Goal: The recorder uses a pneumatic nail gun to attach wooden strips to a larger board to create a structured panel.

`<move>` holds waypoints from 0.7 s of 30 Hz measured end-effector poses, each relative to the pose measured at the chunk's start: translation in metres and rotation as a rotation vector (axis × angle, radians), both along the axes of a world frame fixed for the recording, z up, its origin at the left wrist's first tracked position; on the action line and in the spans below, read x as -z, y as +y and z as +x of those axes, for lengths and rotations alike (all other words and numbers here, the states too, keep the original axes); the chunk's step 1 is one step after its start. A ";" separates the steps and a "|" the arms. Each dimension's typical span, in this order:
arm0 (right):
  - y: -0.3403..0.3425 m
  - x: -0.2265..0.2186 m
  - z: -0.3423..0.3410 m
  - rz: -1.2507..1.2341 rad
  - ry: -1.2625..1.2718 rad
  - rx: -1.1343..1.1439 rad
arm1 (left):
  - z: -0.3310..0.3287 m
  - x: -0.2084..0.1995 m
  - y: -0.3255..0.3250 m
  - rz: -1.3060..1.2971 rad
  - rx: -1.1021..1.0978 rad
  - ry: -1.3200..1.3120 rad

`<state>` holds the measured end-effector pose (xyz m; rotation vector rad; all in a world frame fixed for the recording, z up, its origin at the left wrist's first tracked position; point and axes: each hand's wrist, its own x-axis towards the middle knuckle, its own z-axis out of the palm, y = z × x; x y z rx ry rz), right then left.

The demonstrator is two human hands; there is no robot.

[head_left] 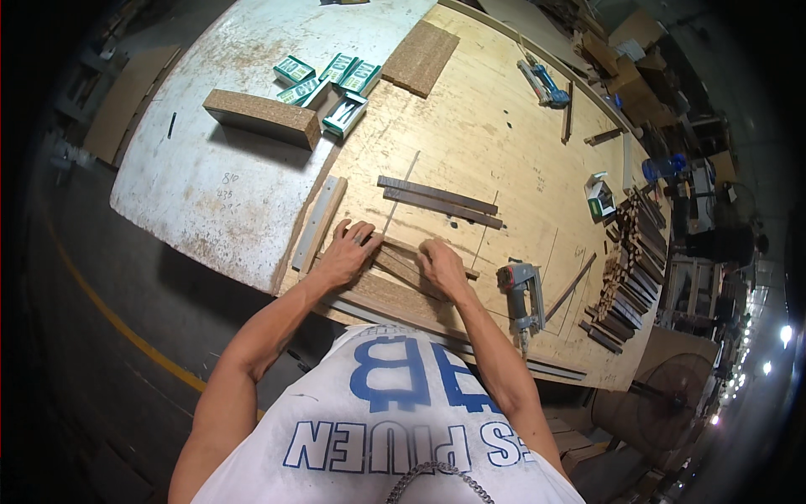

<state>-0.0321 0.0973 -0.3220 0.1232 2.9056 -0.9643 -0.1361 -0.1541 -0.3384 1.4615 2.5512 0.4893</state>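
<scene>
The hands are apart, working on two thin strips near the close edge of the counter (483, 109); the left hand (342, 256) lies over the left end of the strips, fingers bent and spread, and the right hand (442, 267) is curled over them further along; whether either one is pinched tight I cannot tell, as the fingertips are partly hidden. The far strip (403, 245) runs between the hands, its right end showing past the right hand; the near strip (405, 269) slants under the right hand, beside the board (390, 301).

To line these up well, it would likely help to bring the near strip parallel to the far one first, since they splay apart toward the right; light fingertip pressure should do, as thin strips probably skid or roll under a heavy palm; the batten (320, 220) by the left hand looks like a handy stop for squaring the ends, and the pencil line (412, 165) running toward the left hand could serve as a check.

Spreading the hands toward the two ends would probably curb twisting; fingers are best kept on top, clear of the joint; the nail gun (522, 296) lies to the right of the right hand, so the right elbow should swing with care; the dark strips (437, 195) beyond could be left alone.
</scene>
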 end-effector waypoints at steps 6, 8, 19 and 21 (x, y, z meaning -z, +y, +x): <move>-0.016 0.007 0.013 0.079 0.037 0.106 | -0.007 0.004 0.003 0.014 0.009 0.018; -0.019 0.010 0.018 0.072 0.125 0.175 | -0.007 -0.001 0.007 0.000 0.011 0.041; -0.014 0.007 0.017 -0.039 -0.069 0.150 | -0.005 -0.003 0.020 -0.143 0.157 0.048; -0.018 0.011 0.019 -0.008 -0.053 0.156 | -0.003 -0.005 0.021 -0.153 0.157 0.007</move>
